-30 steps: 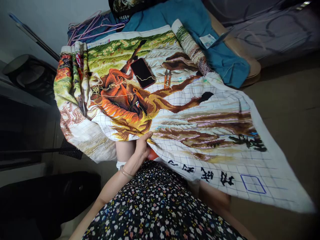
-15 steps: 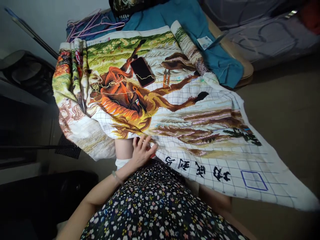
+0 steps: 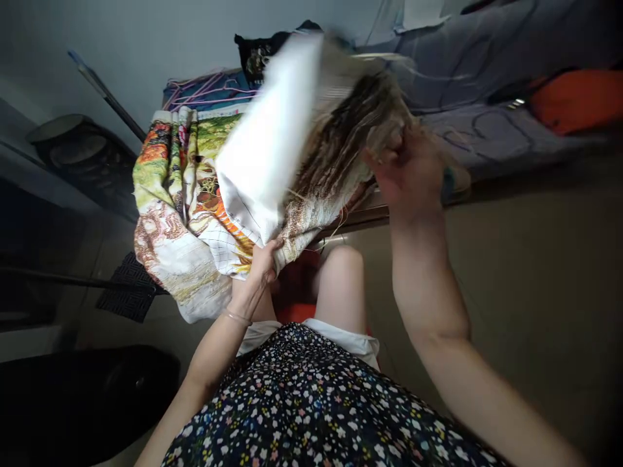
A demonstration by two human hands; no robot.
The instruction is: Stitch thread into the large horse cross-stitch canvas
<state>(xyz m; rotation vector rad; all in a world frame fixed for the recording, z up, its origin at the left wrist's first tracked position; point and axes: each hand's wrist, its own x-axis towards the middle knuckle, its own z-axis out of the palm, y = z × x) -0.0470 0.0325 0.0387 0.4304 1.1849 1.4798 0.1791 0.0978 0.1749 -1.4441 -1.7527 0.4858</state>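
A large cross-stitch cloth [image 3: 221, 240] lies across the surface in front of me, its right part lifted and folded over so the white and brown back shows, blurred by motion. At its near edge, above my left knee, my left hand [image 3: 265, 263] is closed on the fabric. My right hand [image 3: 409, 162] is raised at the right side of the lifted part; it is smeared, but its fingers look curled on the cloth's edge. Loose thread ends hang from the underside. The phone and the small orange-handled snips are hidden behind the fold.
Pink hangers [image 3: 209, 91] and a black printed bag [image 3: 257, 55] lie at the back. To the right stands a grey-covered seat [image 3: 487, 130] with an orange item [image 3: 574, 100] on it. A red stool [image 3: 294, 313] shows between my knees.
The right part of the cloth, spread flat before, has been lifted and folded over leftward, uncovering my knees. My right hand has come into view; my left has closed on the near edge.
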